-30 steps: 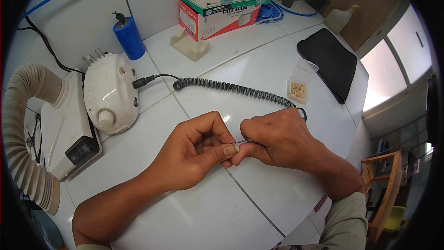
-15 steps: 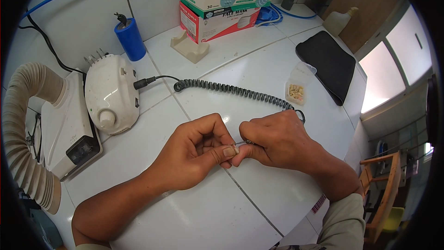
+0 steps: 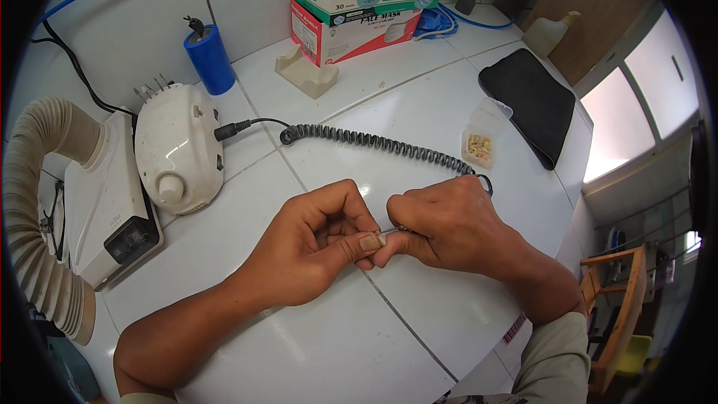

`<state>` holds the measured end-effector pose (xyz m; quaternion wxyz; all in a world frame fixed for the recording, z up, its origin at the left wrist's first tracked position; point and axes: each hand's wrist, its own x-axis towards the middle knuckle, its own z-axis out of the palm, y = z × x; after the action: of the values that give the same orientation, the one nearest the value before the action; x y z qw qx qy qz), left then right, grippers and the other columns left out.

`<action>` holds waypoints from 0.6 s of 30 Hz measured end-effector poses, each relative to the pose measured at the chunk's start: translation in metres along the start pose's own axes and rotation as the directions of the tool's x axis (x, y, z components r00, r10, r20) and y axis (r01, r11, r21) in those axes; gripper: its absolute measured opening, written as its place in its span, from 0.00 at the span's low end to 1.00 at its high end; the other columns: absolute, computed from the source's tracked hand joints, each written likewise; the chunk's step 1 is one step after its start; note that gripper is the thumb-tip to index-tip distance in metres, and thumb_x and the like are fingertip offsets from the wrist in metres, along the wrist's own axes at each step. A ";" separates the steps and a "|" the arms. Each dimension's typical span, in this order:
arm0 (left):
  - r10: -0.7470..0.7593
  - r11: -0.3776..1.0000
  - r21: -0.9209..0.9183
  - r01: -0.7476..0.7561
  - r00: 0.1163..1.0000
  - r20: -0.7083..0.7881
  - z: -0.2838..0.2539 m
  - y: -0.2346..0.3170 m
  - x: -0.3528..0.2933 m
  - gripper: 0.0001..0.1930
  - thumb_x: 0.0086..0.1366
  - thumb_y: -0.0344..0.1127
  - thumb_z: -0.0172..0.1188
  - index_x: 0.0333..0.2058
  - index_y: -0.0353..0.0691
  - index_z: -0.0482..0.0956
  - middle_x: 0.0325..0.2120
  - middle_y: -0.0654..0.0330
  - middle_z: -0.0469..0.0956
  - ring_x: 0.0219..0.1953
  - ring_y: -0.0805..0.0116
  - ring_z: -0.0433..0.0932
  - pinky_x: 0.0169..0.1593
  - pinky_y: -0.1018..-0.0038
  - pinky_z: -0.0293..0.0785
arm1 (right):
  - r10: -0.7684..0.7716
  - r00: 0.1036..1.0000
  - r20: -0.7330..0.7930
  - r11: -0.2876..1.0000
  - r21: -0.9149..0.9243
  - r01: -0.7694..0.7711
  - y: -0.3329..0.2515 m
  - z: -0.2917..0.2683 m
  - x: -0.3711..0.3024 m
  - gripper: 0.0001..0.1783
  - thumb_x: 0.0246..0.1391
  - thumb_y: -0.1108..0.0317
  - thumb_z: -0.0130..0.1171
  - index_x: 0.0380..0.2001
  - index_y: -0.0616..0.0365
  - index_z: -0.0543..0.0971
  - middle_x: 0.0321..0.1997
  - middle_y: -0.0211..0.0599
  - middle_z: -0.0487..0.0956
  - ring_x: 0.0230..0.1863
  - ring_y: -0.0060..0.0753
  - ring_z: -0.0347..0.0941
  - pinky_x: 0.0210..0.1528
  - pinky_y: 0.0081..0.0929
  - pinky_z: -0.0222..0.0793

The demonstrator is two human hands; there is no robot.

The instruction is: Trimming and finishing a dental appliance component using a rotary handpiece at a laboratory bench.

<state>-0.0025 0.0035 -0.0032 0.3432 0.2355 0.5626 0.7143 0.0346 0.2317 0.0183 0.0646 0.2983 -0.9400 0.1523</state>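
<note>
The left hand (image 3: 299,247) is closed in a pinch, thumb pressed toward curled fingers, gripping a small pale piece (image 3: 382,239) at its tips. The right hand (image 3: 456,224) is curled around a slim tool, whose thin metal shaft (image 3: 395,230) points leftward at the piece; the right thumb meets the left fingertips. The piece is so small and so covered by fingers that its shape, and whether the shaft actually touches it, cannot be told.

Compared with half a second ago, both hands keep nearly the same pose and grip, and the whole view has shifted only slightly.

Just beyond the right hand, a dark coiled cord (image 3: 381,144) stretches left across the white tiled table (image 3: 321,344) to a white control unit (image 3: 178,151) with a knob. Near the cord's right end stands an open clear box (image 3: 491,114) with small yellowish pieces (image 3: 479,144) inside, beside a black mat (image 3: 527,105). Farther back are a blue cylinder (image 3: 209,60) and a beige cradle (image 3: 307,72); these surroundings are unchanged.
</note>
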 end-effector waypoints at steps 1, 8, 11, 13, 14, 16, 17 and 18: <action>0.001 1.000 0.004 -0.001 1.000 -0.003 0.000 0.000 0.000 0.06 0.71 0.26 0.61 0.36 0.34 0.72 0.32 0.59 0.77 0.34 0.75 0.79 0.41 0.76 0.79 | -0.002 1.000 -0.005 1.000 0.000 0.002 0.000 0.000 0.000 0.28 0.54 0.38 0.65 0.21 0.51 0.72 0.15 0.28 0.74 0.15 0.34 0.71 0.18 0.32 0.62; 0.001 1.000 0.003 -0.001 1.000 -0.009 0.001 -0.001 0.000 0.07 0.71 0.26 0.61 0.35 0.35 0.72 0.32 0.60 0.77 0.34 0.76 0.79 0.40 0.76 0.79 | 0.029 1.000 0.002 0.999 0.015 -0.029 0.000 0.000 0.000 0.26 0.54 0.41 0.66 0.21 0.51 0.72 0.15 0.29 0.75 0.15 0.35 0.72 0.18 0.33 0.63; 0.008 1.000 -0.005 -0.008 1.000 -0.006 0.001 -0.002 0.000 0.07 0.71 0.27 0.61 0.35 0.35 0.71 0.32 0.60 0.77 0.34 0.75 0.79 0.40 0.76 0.80 | 0.025 1.000 0.018 1.000 0.012 -0.025 -0.001 0.000 0.000 0.25 0.54 0.42 0.67 0.21 0.51 0.73 0.16 0.29 0.75 0.15 0.35 0.73 0.18 0.33 0.63; 0.002 1.000 0.004 -0.002 1.000 -0.013 0.002 -0.001 0.000 0.07 0.71 0.27 0.61 0.35 0.35 0.71 0.32 0.60 0.77 0.34 0.76 0.79 0.40 0.76 0.80 | 0.030 1.000 0.006 0.999 0.016 -0.030 0.000 0.001 -0.001 0.25 0.54 0.42 0.67 0.21 0.51 0.72 0.15 0.29 0.75 0.15 0.35 0.72 0.18 0.33 0.63; 0.001 1.000 0.004 -0.001 1.000 -0.014 0.001 -0.001 0.000 0.07 0.71 0.27 0.61 0.35 0.35 0.71 0.32 0.60 0.77 0.34 0.76 0.79 0.40 0.76 0.80 | 0.030 1.000 0.006 0.999 0.016 -0.030 0.000 0.001 0.000 0.25 0.54 0.42 0.67 0.21 0.51 0.72 0.15 0.29 0.75 0.15 0.35 0.72 0.18 0.33 0.63; 0.004 1.000 0.007 -0.004 1.000 -0.010 0.001 -0.002 0.000 0.07 0.71 0.27 0.62 0.35 0.35 0.71 0.32 0.60 0.77 0.34 0.76 0.78 0.40 0.76 0.80 | 0.024 1.000 0.006 0.999 0.024 -0.024 0.000 0.001 0.000 0.25 0.54 0.43 0.67 0.21 0.51 0.72 0.16 0.29 0.75 0.15 0.35 0.72 0.18 0.33 0.63; 0.004 1.000 0.007 -0.004 1.000 -0.010 0.001 -0.002 0.000 0.07 0.71 0.27 0.62 0.35 0.35 0.71 0.32 0.60 0.77 0.34 0.76 0.78 0.40 0.76 0.80 | 0.024 1.000 0.006 0.999 0.024 -0.024 -0.001 0.000 0.000 0.25 0.54 0.43 0.67 0.21 0.51 0.72 0.16 0.29 0.75 0.15 0.35 0.72 0.18 0.33 0.63; 0.008 1.000 0.003 -0.008 1.000 -0.009 0.001 -0.002 -0.001 0.07 0.71 0.28 0.62 0.35 0.35 0.71 0.32 0.60 0.77 0.34 0.76 0.78 0.40 0.76 0.80 | 0.026 0.999 0.019 0.999 0.023 -0.026 -0.001 -0.001 0.000 0.25 0.54 0.43 0.67 0.21 0.51 0.72 0.16 0.29 0.75 0.15 0.35 0.72 0.18 0.33 0.63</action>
<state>-0.0008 0.0040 -0.0049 0.3375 0.2351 0.5642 0.7158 0.0356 0.2310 0.0198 0.0505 0.2882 -0.9425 0.1616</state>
